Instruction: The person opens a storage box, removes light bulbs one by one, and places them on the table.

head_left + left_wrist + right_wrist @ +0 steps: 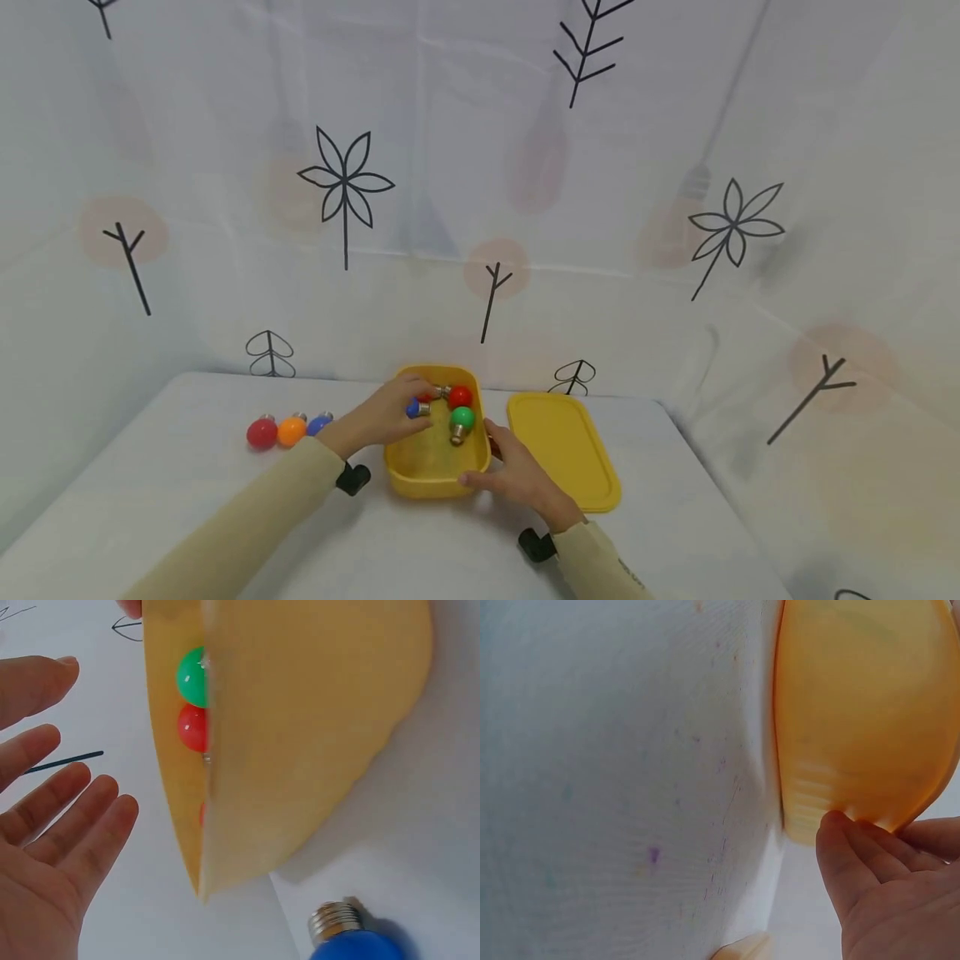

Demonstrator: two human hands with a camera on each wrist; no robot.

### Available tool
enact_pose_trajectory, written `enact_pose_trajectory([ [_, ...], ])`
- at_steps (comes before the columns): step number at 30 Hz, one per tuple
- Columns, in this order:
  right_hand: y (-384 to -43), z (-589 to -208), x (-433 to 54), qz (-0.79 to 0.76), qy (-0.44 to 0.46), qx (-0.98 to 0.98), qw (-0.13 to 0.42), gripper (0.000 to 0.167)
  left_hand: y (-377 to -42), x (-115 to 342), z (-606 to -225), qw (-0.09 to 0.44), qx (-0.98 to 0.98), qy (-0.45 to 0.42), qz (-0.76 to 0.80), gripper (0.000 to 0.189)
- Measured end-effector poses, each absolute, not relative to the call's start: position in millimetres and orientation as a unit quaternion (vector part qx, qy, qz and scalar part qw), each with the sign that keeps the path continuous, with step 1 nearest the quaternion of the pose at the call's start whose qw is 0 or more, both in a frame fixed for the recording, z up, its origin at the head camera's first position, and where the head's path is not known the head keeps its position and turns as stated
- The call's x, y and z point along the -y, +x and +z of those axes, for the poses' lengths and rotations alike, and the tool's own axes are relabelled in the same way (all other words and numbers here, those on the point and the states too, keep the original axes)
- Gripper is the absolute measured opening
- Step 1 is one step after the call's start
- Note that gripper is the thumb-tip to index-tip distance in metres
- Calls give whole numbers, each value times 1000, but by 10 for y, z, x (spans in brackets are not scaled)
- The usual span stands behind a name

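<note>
A yellow plastic container (431, 457) holds several coloured light bulbs. My left hand (388, 414) is over its left side, fingers extended; in the left wrist view that hand (56, 817) is spread with nothing in it. A blue bulb (413, 408) shows by its fingers, inside the container. Close by are a red bulb (460, 397), a green bulb (462, 418) and another red one, partly hidden by the hand. My right hand (517, 477) holds the container's near right corner, thumb at the front rim. In the right wrist view its fingertips (836, 821) press the outer wall.
Left of the container, a red bulb (262, 433), an orange bulb (292, 431) and a blue bulb (318, 425) lie in a row on the white table (420, 550). A yellow lid (566, 454) lies flat at the right. A patterned cloth (420, 208) hangs behind.
</note>
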State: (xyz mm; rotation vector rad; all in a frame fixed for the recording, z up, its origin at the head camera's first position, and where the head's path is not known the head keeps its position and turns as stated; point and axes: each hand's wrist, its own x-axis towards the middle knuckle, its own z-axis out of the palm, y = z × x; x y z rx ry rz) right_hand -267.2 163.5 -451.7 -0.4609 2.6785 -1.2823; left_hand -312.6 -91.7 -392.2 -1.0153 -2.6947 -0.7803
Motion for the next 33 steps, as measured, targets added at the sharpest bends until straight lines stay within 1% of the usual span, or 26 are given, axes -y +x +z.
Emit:
enact_pose_trajectory([
  [6,-2683,-4521,-1642,-421,-160,-891,61,102,-3212,818,-3829,65,906,-334,-250,41],
  [10,-2672,-4514,-1651,-421,-163,-890,61,101,-3278,708,-3821,38,906,-315,-281,42],
  [18,-2666,-4511,-1640,-433,-171,-883,63,100,-3373,523,-3875,-22,904,-288,-315,51],
  [27,-2684,-4526,-1640,-433,-183,-880,63,100,-3517,377,-3971,-74,892,-260,-361,47],
  [33,-2691,-4536,-1647,-432,-180,-882,62,99,-3607,316,-4070,-75,901,-252,-345,46],
])
